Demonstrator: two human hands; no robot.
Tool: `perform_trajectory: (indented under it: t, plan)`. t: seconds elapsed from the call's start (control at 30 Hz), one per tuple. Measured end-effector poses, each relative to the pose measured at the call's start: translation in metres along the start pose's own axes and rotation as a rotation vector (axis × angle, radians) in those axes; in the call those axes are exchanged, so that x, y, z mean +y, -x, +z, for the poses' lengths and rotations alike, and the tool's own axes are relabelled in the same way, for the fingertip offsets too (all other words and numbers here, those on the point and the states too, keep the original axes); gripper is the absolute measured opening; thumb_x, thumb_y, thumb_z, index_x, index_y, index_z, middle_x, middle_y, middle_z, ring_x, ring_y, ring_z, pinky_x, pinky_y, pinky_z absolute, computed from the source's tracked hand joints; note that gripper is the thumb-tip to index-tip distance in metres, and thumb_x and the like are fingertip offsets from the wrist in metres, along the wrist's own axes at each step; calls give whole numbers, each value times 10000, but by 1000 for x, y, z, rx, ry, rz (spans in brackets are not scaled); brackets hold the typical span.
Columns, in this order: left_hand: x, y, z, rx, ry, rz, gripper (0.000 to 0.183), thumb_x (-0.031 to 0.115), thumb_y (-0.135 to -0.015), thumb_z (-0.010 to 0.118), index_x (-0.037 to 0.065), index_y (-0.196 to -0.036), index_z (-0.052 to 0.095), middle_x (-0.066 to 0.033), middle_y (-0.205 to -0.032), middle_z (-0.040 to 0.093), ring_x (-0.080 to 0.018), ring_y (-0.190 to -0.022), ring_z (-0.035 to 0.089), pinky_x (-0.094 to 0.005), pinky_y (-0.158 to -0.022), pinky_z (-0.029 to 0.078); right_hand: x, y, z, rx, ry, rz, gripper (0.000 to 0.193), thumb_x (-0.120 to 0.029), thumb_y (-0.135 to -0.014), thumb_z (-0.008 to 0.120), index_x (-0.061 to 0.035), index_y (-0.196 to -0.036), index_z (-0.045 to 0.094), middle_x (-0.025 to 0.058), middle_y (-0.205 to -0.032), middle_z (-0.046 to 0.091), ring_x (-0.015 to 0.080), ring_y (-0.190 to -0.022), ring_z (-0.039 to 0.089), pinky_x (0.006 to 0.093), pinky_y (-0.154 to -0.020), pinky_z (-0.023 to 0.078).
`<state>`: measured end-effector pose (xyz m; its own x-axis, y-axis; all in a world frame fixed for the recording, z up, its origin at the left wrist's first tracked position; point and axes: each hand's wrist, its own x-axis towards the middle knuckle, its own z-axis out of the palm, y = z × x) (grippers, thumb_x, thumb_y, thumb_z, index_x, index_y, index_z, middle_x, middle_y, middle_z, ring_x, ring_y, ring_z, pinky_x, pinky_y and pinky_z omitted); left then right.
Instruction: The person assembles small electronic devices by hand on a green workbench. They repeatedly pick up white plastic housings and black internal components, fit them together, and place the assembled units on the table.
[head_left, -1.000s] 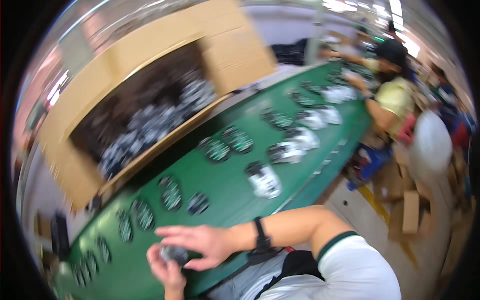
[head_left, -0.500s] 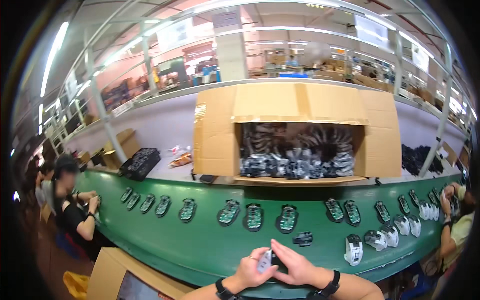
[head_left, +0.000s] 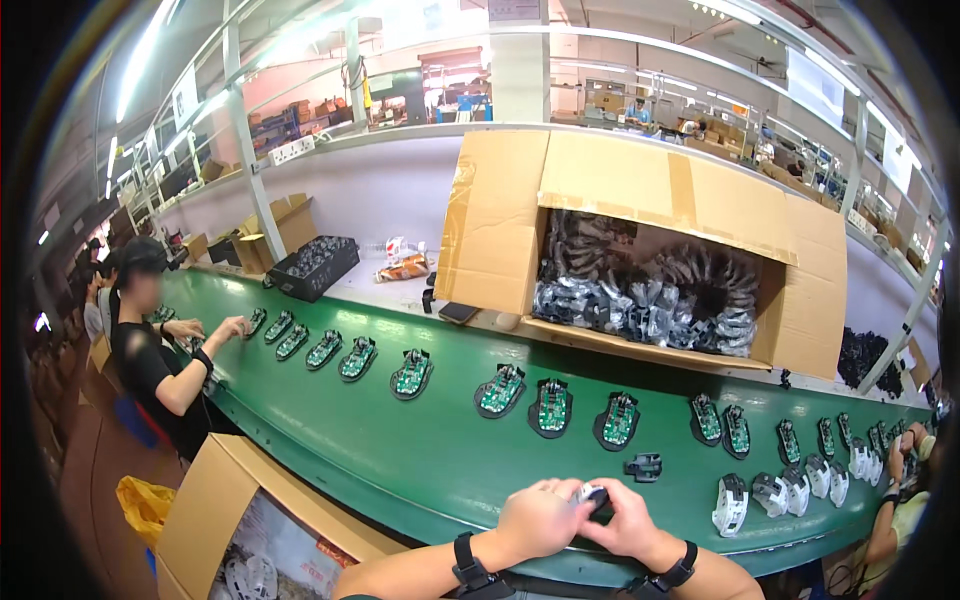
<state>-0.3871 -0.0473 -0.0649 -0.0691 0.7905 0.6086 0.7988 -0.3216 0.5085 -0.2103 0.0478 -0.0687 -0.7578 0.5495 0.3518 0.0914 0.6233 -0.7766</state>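
Just above the near edge of the green belt, my left hand (head_left: 541,522) and my right hand (head_left: 626,524) are both closed on a small white-and-black mouse shell (head_left: 597,498). My fingers cover most of it. Beyond my hands lies a separate black plastic part (head_left: 643,467). Farther across, several mouse bases with bare green circuit boards (head_left: 617,420) stretch in a row along the belt. To the right of my hands, several white-and-black mouse shells (head_left: 732,504) stand on the belt.
An open cardboard box (head_left: 490,230) with bagged dark parts stands behind the green belt (head_left: 440,450). Another open carton (head_left: 195,520) is at the lower left. A black tray of parts (head_left: 315,268) sits at the far left. Co-workers (head_left: 160,350) work at both sides.
The view has swung left and down. The shell has turned in my hands, its dark side now showing, and my left hand's back now faces up. The left co-worker's hand has reached toward a mouse base.
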Motion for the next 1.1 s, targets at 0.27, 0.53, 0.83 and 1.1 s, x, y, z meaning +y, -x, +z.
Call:
perform_trajectory:
  t: [0.27, 0.53, 0.83, 1.1]
  plan:
    - [-13, 19, -3, 59, 747, -474, 259, 222, -1056, 549, 18, -905, 605, -45, -797, 641, -108, -723, 563, -274, -653, 469, -15, 3, 12, -77, -484, 221, 174, -86, -971, 712, 8, -1117, 718, -13, -794, 684, 28, -685, 544, 229, -586, 429]
    - [-14, 8, 12, -165, 461, -83, 297, 182, -931, 678, 8, -1164, 619, -186, -1149, 628, -341, -969, 633, -412, -858, 531, 19, 4, -100, 123, -484, 253, 212, -202, -941, 591, -4, -887, 643, -4, -760, 639, 66, -705, 566, 244, -610, 449]
    - [-22, 16, 27, -206, 335, 76, 194, 187, -889, 729, 51, -1001, 645, -164, -1111, 638, -349, -1005, 647, -430, -851, 549, 25, 9, -117, 241, 683, 247, 690, -310, -872, 728, 25, -1432, 504, 273, -1477, 510, 458, -1368, 470, 502, -1129, 405]
    - [-16, 19, 26, -110, 344, 73, 136, 153, -894, 700, 51, -909, 612, -123, -978, 626, -337, -862, 627, -430, -758, 521, 12, -9, -1, -180, 617, -271, 416, -98, -784, 693, 3, -1184, 643, 208, -1229, 651, 458, -1187, 579, 536, -1042, 474]
